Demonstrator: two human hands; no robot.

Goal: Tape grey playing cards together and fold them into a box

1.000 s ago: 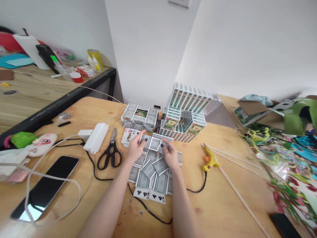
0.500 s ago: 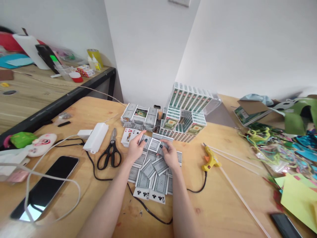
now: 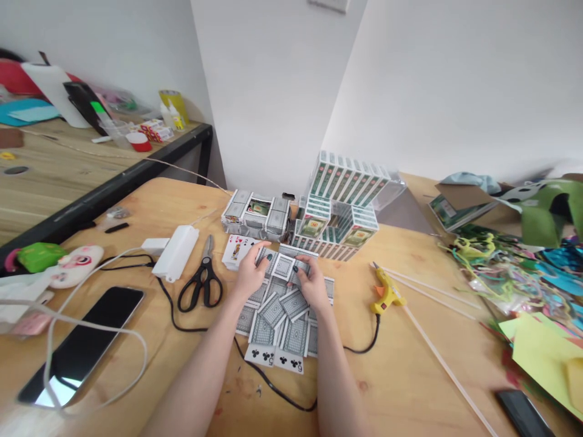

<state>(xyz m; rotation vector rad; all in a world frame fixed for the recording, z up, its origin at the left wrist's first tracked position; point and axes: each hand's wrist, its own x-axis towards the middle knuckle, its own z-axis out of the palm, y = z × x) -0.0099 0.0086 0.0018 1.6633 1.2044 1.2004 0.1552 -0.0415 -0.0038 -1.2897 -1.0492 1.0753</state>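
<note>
Between both hands is a grey-backed playing card piece (image 3: pixel 283 266), its white-bordered centre panel facing up. My left hand (image 3: pixel 249 271) pinches its left end, thumb on top. At the right end, my right hand (image 3: pixel 312 284) grips it the same way. Under and around the hands lie several overlapping grey-backed playing cards (image 3: pixel 272 311), with a five and a six of clubs (image 3: pixel 289 362) showing at the near edge. Beyond my left hand sits a face-up card stack (image 3: pixel 237 250). Fingers hide parts of the held piece's ends.
Behind the cards stand a card-covered block (image 3: pixel 257 212) and stacked green-and-white card boxes (image 3: pixel 348 179). Black scissors (image 3: pixel 203 285), a white power brick (image 3: pixel 177 252) and a phone (image 3: pixel 86 340) lie left. A yellow glue gun (image 3: pixel 387 292) with a black cord and glue sticks (image 3: pixel 444 373) lie right.
The hands and the held card piece stay in almost the same place. Only a very slight shift of the whole view shows.
</note>
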